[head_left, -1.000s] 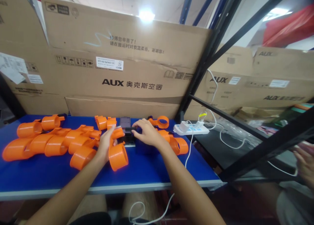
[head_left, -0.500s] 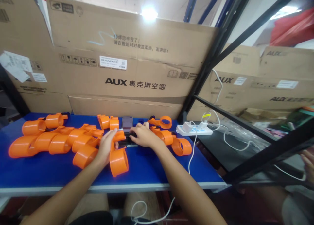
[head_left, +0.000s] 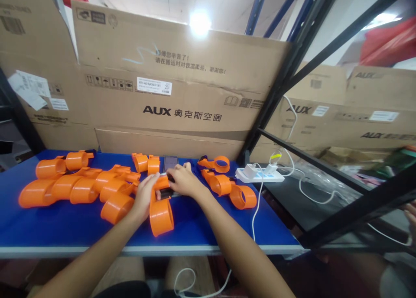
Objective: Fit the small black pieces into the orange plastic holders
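My left hand [head_left: 145,197] is closed around an orange plastic holder [head_left: 161,218] with a wide ring, which hangs toward the front of the blue table. My right hand [head_left: 184,181] is at the holder's upper end, fingers bent and pressed together; what they pinch is hidden. A black part [head_left: 165,193] shows just under the holder's upper end, between the hands. Behind them lies a dark phone-like slab [head_left: 170,163]. Several similar orange ring holders [head_left: 83,189] are clustered left of my left hand, and more orange holders [head_left: 221,184] lie to the right.
A white power strip [head_left: 259,174] with plugs and cables sits at the table's right end. Large cardboard boxes [head_left: 182,94] stand behind the blue table [head_left: 208,228]. A black metal rack post [head_left: 276,90] rises at the right. Part of another person's hand [head_left: 411,215] shows at the far right edge.
My right hand has closed in on the holder in my left hand, and its fingers now meet the upper end. The view has shifted slightly.
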`<state>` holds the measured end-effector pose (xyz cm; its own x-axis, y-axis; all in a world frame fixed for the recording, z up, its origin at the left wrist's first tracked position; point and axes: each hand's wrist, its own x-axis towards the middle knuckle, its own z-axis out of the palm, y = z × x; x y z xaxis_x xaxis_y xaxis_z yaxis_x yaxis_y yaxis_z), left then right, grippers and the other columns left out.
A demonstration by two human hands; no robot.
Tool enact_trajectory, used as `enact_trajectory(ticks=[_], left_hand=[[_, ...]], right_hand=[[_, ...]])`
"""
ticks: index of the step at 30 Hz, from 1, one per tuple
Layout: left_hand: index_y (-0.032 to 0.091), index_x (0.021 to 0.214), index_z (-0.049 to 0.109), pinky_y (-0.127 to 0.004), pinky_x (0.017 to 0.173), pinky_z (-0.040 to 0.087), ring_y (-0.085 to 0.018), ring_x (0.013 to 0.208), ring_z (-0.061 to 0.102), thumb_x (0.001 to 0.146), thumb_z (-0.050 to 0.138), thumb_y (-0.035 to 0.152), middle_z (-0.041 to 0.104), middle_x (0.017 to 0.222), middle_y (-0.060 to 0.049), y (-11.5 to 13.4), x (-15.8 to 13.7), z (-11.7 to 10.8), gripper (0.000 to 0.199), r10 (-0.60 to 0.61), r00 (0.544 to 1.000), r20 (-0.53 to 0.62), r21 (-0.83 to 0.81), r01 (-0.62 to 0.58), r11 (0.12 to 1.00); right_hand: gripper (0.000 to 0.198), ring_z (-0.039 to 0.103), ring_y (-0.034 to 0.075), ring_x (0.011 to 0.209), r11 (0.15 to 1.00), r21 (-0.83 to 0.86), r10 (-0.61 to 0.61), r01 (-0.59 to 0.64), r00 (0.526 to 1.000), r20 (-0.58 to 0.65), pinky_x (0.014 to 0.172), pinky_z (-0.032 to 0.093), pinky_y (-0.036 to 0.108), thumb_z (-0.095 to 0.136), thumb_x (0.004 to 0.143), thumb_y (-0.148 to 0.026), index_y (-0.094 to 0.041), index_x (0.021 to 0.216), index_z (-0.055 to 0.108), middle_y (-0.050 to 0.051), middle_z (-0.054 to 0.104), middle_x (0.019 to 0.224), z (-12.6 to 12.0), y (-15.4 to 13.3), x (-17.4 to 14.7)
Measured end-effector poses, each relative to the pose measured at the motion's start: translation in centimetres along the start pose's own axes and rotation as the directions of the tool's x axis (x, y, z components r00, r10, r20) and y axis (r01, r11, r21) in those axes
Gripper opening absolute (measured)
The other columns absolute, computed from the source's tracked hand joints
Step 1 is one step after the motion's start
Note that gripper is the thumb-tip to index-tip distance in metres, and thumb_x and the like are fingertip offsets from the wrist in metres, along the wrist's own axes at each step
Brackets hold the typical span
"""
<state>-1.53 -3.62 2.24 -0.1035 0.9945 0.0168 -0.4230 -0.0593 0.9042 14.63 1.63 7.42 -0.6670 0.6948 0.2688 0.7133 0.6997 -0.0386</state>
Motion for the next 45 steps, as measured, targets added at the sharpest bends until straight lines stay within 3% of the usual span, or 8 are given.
enact_trajectory(ticks=[3,9,16,24,30,35,40,45], left_hand=[[0.016,0.085,0.066,-0.023,0.042,0.040,-0.011,0.038,0.052,0.078,0.077,0.052,0.063,0.057,0.001,0.1,-0.1,0.1,0.038,-0.013,1.000,0.008,-0.013,0.013,1.000],[0.014,0.088,0.068,-0.024,0.042,0.041,-0.010,0.040,0.054,0.078,0.077,0.052,0.074,0.074,-0.007,-0.1,0.5,-0.2,0.040,-0.056,0.998,-0.008,-0.040,0.056,0.998],[0.016,0.085,0.066,-0.023,0.040,0.041,-0.012,0.038,0.053,0.078,0.078,0.054,0.064,0.057,0.000,-0.6,0.6,-0.3,0.040,-0.036,0.999,0.005,-0.022,0.036,0.999],[0.016,0.097,0.066,-0.028,0.052,0.054,-0.019,0.052,0.068,0.077,0.080,0.056,0.074,0.071,-0.008,-0.8,0.6,0.6,0.047,-0.089,0.996,0.026,-0.023,0.089,0.996],[0.017,0.094,0.068,-0.023,0.038,0.039,-0.013,0.036,0.054,0.079,0.076,0.061,0.062,0.051,0.001,-0.1,0.3,1.0,0.047,-0.046,0.999,0.023,-0.010,0.046,0.999],[0.016,0.086,0.070,-0.024,0.037,0.035,-0.014,0.035,0.051,0.080,0.074,0.063,0.059,0.047,-0.001,-0.2,0.3,0.5,0.048,-0.037,0.998,0.046,0.034,0.035,0.999],[0.015,0.091,0.073,-0.024,0.037,0.033,-0.012,0.033,0.047,0.078,0.076,0.062,0.055,0.044,0.002,-0.2,0.5,0.3,0.049,-0.033,0.998,0.060,0.076,0.028,0.997],[0.017,0.078,0.067,-0.023,0.039,0.034,-0.010,0.034,0.045,0.077,0.078,0.058,0.052,0.044,0.003,0.4,-0.1,0.8,0.042,-0.010,0.998,0.062,0.047,0.007,0.999]], right_hand=[[0.017,0.056,0.025,0.099,0.998,0.043,0.051,-0.050,0.998,-0.031,0.088,0.028,0.039,0.059,0.098,-0.031,-0.020,0.108,0.068,0.009,0.070,0.098,-0.6,1.1,-0.4],[0.016,0.055,0.025,0.101,0.993,0.055,0.103,-0.102,0.994,-0.021,0.089,0.027,0.039,0.062,0.097,-0.032,-0.021,0.106,0.069,0.008,0.069,0.099,-1.5,2.9,-1.8],[0.007,0.055,0.025,0.104,0.996,0.071,0.046,-0.049,0.998,0.039,0.088,0.027,0.038,0.064,0.094,-0.020,-0.020,0.095,0.071,0.008,0.071,0.100,-0.4,2.9,-2.3],[0.018,0.059,0.024,0.103,0.981,0.185,0.082,-0.065,0.993,-0.084,0.093,0.032,0.040,0.055,0.100,-0.021,-0.022,0.106,0.072,0.007,0.074,0.107,-0.8,2.8,-2.5],[0.021,0.063,0.022,0.103,0.900,0.432,0.024,0.058,0.983,-0.180,0.095,0.041,0.038,0.055,0.103,-0.035,-0.025,0.115,0.069,0.005,0.075,0.115,-2.5,1.3,-2.7],[0.015,0.064,0.021,0.097,0.888,0.455,0.032,0.062,0.980,-0.196,0.090,0.044,0.035,0.061,0.099,-0.033,-0.023,0.107,0.070,0.004,0.075,0.105,-1.9,0.4,-2.0],[0.012,0.063,0.020,0.092,0.878,0.473,0.035,0.072,0.976,-0.214,0.087,0.046,0.033,0.062,0.098,-0.032,-0.023,0.096,0.070,0.003,0.075,0.097,-1.6,0.6,-1.9],[0.012,0.064,0.020,0.092,0.881,0.473,0.109,0.020,0.964,-0.242,0.088,0.045,0.034,0.062,0.097,-0.029,-0.022,0.090,0.069,0.003,0.075,0.098,-2.2,1.5,-2.9]])
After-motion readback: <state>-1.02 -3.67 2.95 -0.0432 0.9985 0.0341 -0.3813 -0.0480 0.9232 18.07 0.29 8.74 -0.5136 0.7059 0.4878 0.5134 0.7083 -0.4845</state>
